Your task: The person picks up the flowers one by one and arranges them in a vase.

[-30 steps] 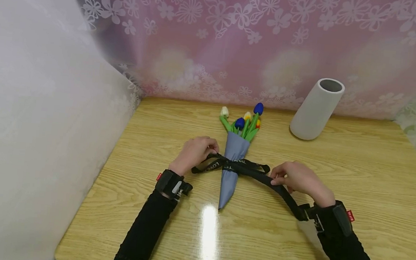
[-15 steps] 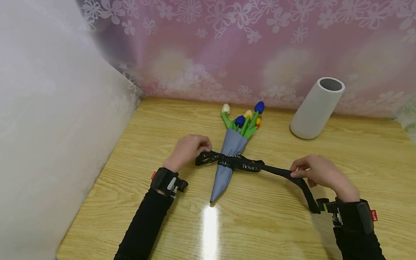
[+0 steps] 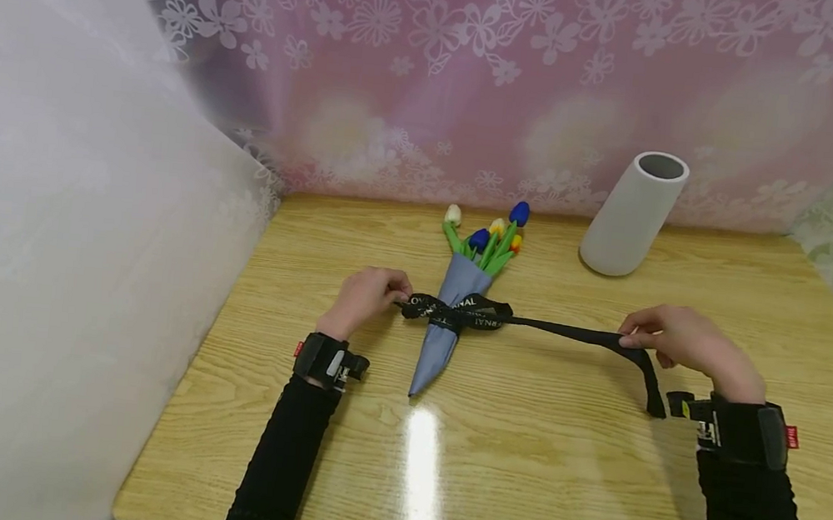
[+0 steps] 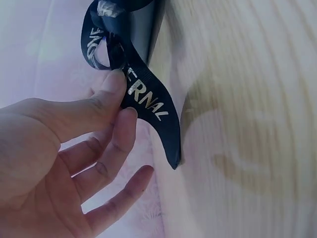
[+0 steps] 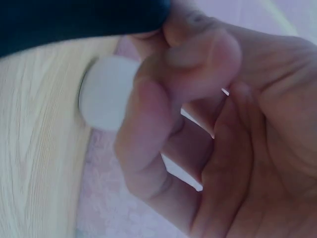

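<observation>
A bouquet of tulips in blue-grey wrapping (image 3: 438,350) lies on the wooden table, its white, blue and yellow heads pointing to the back. Around its middle sits a black ribbon (image 4: 148,96) with pale lettering, tied in a bow with a loop on each side. My left hand (image 3: 365,299) pinches the ribbon at the left of the bow between thumb and finger; a pointed tail hangs past the fingers in the left wrist view. Out to the right, my right hand (image 3: 690,345) pinches the long tail, stretched nearly straight from the knot, its loose end drooping below the fingers.
A white vase (image 3: 631,218) with a slanted shape stands at the back right of the table (image 3: 515,487). Behind the table hangs a pink floral curtain (image 3: 431,111). White sheeting (image 3: 89,220) borders the left side.
My right hand has moved right, drawing the ribbon tail out straight. My left hand has shifted slightly left. The bow's loops have become smaller, and the bouquet's lower tip has swung left.
</observation>
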`<state>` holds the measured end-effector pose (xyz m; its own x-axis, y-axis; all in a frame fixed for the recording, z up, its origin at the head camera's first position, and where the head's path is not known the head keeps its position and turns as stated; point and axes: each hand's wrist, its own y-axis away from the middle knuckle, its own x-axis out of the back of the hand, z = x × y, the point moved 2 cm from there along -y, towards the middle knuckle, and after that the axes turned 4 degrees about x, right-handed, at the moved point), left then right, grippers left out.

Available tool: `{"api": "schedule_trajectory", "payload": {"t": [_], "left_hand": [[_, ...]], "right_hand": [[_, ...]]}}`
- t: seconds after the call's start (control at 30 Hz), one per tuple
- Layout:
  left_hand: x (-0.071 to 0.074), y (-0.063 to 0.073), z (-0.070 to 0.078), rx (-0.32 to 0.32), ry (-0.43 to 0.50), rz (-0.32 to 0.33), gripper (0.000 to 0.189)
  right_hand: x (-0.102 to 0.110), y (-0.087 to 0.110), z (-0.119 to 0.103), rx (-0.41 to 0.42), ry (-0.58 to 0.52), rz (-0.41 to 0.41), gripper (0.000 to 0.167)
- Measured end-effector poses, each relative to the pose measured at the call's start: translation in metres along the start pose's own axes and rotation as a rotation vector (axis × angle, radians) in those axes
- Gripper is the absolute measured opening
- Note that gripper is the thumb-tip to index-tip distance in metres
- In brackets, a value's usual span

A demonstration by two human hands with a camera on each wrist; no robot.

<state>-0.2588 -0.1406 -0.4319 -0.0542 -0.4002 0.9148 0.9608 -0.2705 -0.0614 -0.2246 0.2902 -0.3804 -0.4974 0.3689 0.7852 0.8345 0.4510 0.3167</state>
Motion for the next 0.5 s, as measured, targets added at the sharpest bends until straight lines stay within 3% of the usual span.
{"api": "schedule_trajectory", "payload": {"t": [0.17,0.33,0.5], "left_hand": [[0.002,0.001,0.0,-0.008,0.029,-0.026,0.006],[-0.001,0.0,0.005,-0.035,0.09,-0.163,0.008],[-0.008,-0.001,0.014,-0.084,0.138,-0.282,0.005]], "right_hand": [[0.002,0.007,0.009,-0.027,0.049,0.026,0.024],[-0.004,0.006,0.005,-0.035,0.112,0.082,0.037],[-0.012,-0.006,-0.024,0.02,0.167,0.123,0.037]]}}
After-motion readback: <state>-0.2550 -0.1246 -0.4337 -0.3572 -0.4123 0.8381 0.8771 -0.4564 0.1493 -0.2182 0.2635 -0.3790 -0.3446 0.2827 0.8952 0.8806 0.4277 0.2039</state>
